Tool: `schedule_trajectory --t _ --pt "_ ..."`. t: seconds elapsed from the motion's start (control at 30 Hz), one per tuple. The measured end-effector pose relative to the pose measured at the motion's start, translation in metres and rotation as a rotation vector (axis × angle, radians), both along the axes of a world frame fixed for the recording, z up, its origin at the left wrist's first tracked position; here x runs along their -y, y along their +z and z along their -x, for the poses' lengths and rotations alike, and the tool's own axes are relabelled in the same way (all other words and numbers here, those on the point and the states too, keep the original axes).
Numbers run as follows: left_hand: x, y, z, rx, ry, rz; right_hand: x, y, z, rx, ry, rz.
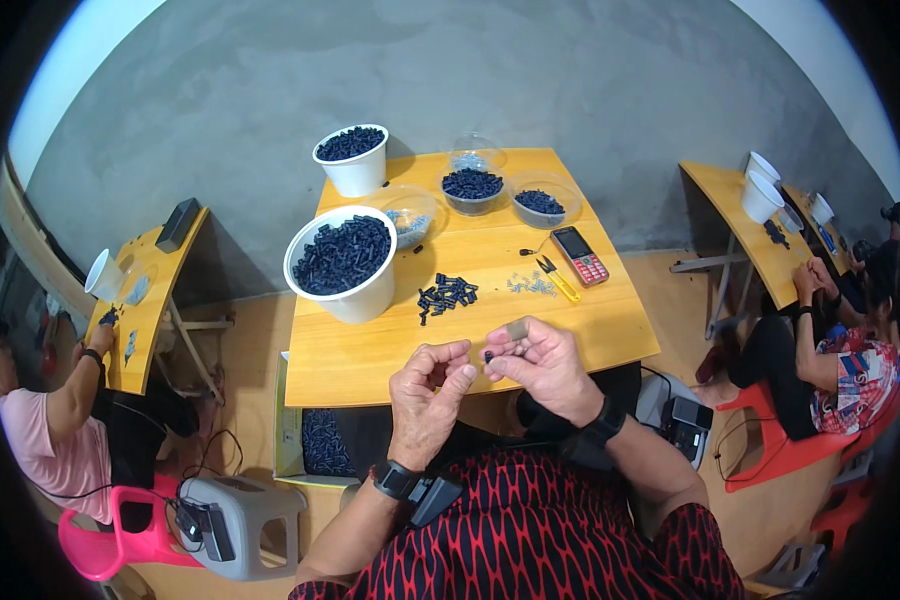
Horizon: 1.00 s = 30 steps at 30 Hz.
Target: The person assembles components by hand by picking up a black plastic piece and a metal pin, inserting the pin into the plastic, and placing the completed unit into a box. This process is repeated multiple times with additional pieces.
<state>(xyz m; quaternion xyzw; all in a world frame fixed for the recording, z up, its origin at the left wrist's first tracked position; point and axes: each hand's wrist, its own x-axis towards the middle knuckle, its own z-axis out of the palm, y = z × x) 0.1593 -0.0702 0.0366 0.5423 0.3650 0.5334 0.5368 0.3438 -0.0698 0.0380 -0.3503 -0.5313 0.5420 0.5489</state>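
Note:
My left hand point(426, 393) and my right hand point(539, 361) are held close together over the near edge of a yellow wooden table point(370, 360). A small dark plastic part point(488, 355) is pinched in my right fingertips, and a band wraps one right finger. My left fingers are curled, thumb meeting forefinger right beside that part; what they pinch is too small to see. A loose pile of the same dark parts point(447, 294) lies on the table just beyond my hands.
A big white bucket of dark parts point(342, 262) stands left; another white bucket point(352, 160) and clear bowls point(472, 188) point(541, 201) stand behind. Yellow snips point(558, 279), small metal bits point(530, 285) and a red phone point(580, 255) lie right. Other people work at side tables point(145, 300) point(745, 225).

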Motion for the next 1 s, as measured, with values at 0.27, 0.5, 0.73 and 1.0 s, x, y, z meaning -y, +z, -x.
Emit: schedule_trajectory --t 0.27,0.5,0.73,1.0 --pt "-0.008 -0.035 0.007 -0.005 -0.012 -0.055 0.01 -0.012 0.021 0.067 0.048 0.108" --pt "-0.006 -0.02 0.008 0.168 0.1 0.164 -0.037 -0.033 -0.048 0.784 -0.466 -0.309" --pt "-0.005 -0.024 0.004 0.056 0.094 0.151 -0.074 -0.025 -0.069 0.99 -0.538 -0.389" --pt "-0.008 -0.027 0.007 0.019 0.074 0.152 -0.079 -0.028 -0.066 1.198 -0.503 -0.366"
